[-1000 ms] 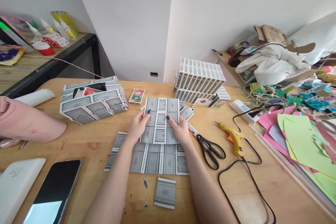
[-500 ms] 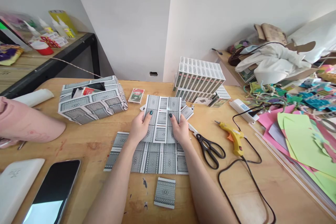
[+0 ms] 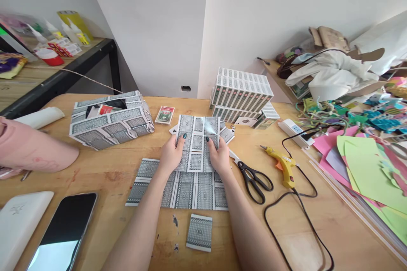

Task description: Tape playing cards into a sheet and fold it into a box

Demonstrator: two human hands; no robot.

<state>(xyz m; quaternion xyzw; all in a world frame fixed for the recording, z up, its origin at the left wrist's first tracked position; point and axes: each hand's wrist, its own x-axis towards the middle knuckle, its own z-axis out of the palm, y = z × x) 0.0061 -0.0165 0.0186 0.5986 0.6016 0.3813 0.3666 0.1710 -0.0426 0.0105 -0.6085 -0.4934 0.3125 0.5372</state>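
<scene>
Between my hands is a panel of joined playing cards [image 3: 197, 142], patterned backs facing me. My left hand [image 3: 171, 152] grips its left edge, thumb on the front and fingers hidden behind. On the right edge, my right hand [image 3: 218, 154] holds it the same way. Under the panel lies a larger sheet of joined cards [image 3: 184, 190], flat on the table and partly covered by my forearms. Nearer to me rests a small squarish card piece [image 3: 199, 233]. Loose cards [image 3: 227, 133] show behind the panel.
Black-handled scissors [image 3: 254, 180] and a yellow glue gun [image 3: 284, 165] with its cord lie to the right. Stacked card boxes [image 3: 243, 93] stand behind. At left are a card-covered box [image 3: 111, 123], a pink bottle [image 3: 38, 144] and a phone [image 3: 63, 233]. Coloured paper [image 3: 372, 173] lies far right.
The panel stays in both hands, shifted very slightly to the right, with a broader glare on its upper right. Nothing else has visibly moved on the table.
</scene>
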